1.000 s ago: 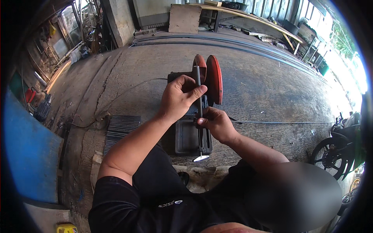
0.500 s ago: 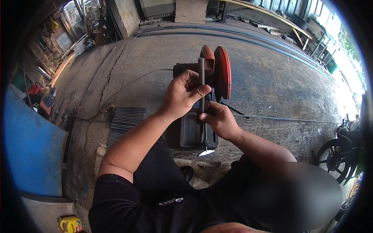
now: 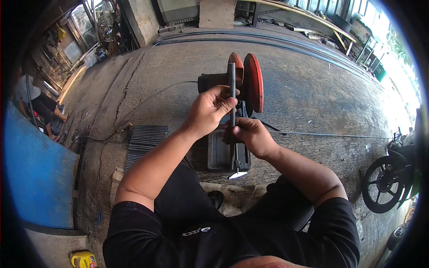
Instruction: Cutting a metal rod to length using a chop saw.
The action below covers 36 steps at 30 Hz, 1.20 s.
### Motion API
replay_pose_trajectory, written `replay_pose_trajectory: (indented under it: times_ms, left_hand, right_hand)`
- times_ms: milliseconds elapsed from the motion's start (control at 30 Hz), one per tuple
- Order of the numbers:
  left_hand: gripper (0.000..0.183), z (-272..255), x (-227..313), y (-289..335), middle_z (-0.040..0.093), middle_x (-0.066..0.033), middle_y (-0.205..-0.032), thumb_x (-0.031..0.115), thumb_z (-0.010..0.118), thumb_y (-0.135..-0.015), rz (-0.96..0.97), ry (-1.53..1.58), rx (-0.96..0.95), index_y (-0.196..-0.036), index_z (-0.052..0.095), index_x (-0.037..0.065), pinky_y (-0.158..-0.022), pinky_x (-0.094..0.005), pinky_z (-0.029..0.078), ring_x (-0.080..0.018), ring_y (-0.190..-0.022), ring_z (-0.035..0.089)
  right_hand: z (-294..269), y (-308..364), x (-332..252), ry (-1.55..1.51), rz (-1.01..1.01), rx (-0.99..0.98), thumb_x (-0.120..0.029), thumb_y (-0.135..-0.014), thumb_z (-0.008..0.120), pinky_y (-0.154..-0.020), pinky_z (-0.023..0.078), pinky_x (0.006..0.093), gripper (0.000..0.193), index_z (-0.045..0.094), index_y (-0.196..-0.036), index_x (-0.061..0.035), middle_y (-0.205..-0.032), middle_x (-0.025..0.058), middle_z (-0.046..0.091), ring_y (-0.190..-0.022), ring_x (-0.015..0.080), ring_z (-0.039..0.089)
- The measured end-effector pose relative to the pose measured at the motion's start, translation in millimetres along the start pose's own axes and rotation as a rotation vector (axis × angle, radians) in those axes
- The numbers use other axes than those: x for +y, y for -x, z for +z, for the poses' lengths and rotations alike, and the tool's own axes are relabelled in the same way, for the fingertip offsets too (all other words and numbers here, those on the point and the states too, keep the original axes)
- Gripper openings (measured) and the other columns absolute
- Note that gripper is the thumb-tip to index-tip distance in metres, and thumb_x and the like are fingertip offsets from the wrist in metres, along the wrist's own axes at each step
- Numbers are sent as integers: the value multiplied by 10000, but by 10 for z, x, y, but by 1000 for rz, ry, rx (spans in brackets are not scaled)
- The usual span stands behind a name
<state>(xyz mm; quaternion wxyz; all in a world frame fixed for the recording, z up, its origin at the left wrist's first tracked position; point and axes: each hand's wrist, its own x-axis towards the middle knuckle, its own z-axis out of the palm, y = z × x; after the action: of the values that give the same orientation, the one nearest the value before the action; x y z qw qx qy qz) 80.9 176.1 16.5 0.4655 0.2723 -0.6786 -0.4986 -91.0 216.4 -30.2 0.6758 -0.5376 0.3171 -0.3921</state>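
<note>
A grey metal rod point(image 3: 231, 75) stands nearly upright before me, over a cut-off saw with a red-orange disc-shaped guard point(image 3: 254, 85). My left hand point(image 3: 206, 110) is closed on the rod's middle, thumb along its near side. Lower down, my right hand point(image 3: 255, 137) is closed round the same rod, its thumb pressed against it. The rod's lower end overlaps the saw's dark base point(image 3: 216, 154) in view; whether it touches is hard to tell. Beside that end, a thin shaft with a nut ends in a white flat piece point(image 3: 237, 175).
Many dark rods point(image 3: 145, 142) lie side by side on the floor at left. A blue panel point(image 3: 38, 174) stands far left, another person point(image 3: 42, 107) beyond it. Long bars point(image 3: 268, 36) cross the back. At right are a motorcycle wheel point(image 3: 383, 184) and a thin cable or bar point(image 3: 330, 135).
Both hands keep their hold on the rod and have barely moved. At far left, more of the other person has come into view. The whole view has shifted slightly.
</note>
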Motion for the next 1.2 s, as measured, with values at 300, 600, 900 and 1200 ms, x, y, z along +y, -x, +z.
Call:
replay_pose_trajectory:
  times_ms: [300,600,900,1200]
  left_hand:
    - [153,-219,-275,-135,597,-35,-871,216,542,-953,-374,443,314,-950,582,69,-726,-326,495,-166,-775,601]
    - [599,-87,-416,-37,519,-6,-530,606,425,-920,-709,-129,-28,-677,562,75,-413,-278,424,-131,-433,528]
    - [322,54,-334,-68,649,-27,-843,330,565,-946,21,-174,52,-1029,620,24,-707,-254,488,-96,-772,607]
    - [190,87,-138,3,669,-40,-833,186,650,-890,7,-418,135,-953,630,9,-705,-263,487,-111,-777,618]
  right_hand:
    - [-175,-27,-236,-73,-119,-123,-54,-943,508,-876,520,358,284,521,-1220,5,-1022,118,626,-968,208,632]
    - [-330,-131,-188,208,-229,159,-54,-928,536,-777,526,293,189,581,-1088,37,-1032,73,606,-872,142,617]
    - [-259,-188,-9,575,-38,255,-200,-913,582,-603,460,328,241,610,-974,31,-689,73,592,-633,150,575]
    - [-99,-137,-35,808,-111,193,-254,-864,643,-644,468,383,285,612,-881,28,-690,156,609,-653,257,615]
